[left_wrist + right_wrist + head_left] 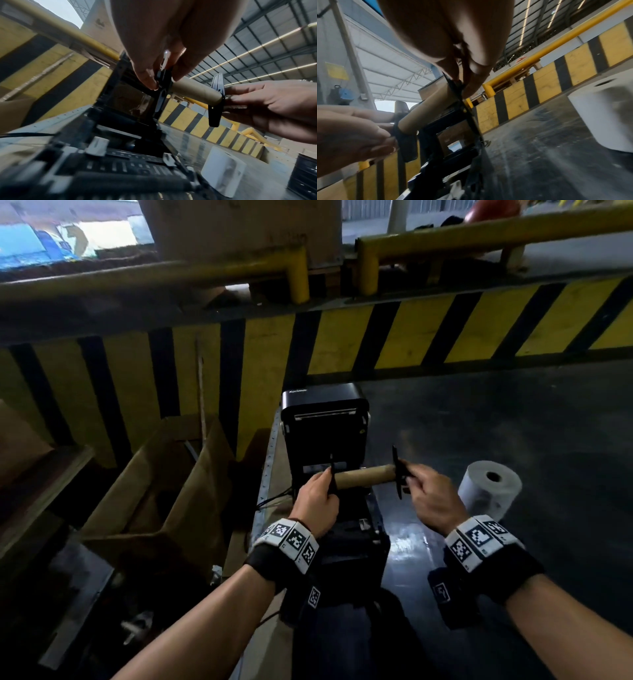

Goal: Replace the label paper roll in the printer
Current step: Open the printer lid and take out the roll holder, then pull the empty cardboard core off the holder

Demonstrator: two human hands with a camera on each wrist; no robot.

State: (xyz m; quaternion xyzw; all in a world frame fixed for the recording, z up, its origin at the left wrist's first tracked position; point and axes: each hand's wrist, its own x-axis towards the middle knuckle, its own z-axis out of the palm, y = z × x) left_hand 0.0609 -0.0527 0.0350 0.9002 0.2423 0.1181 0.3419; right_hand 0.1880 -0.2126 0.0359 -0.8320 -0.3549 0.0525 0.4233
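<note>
A black label printer (323, 419) stands with its lid swung up, its bay (120, 162) open below my hands. Above the bay I hold a bare brown cardboard core (364, 475) on a black spindle, lying level. My left hand (329, 484) pinches the left black flange (163, 86). My right hand (409, 477) grips the spindle end just outside the right flange (217, 100). The right wrist view shows the same core (426, 111) and right flange (462, 101). A full white label roll (489, 487) stands on end on the dark tabletop to the right, apart from both hands.
Open cardboard boxes (164, 491) sit low on the left beside the table edge. A yellow-and-black striped barrier (342, 344) with yellow rails (298, 278) runs behind the printer. A black cable (274, 501) trails off the printer's left side. Dark glossy tabletop (513, 422) extends right.
</note>
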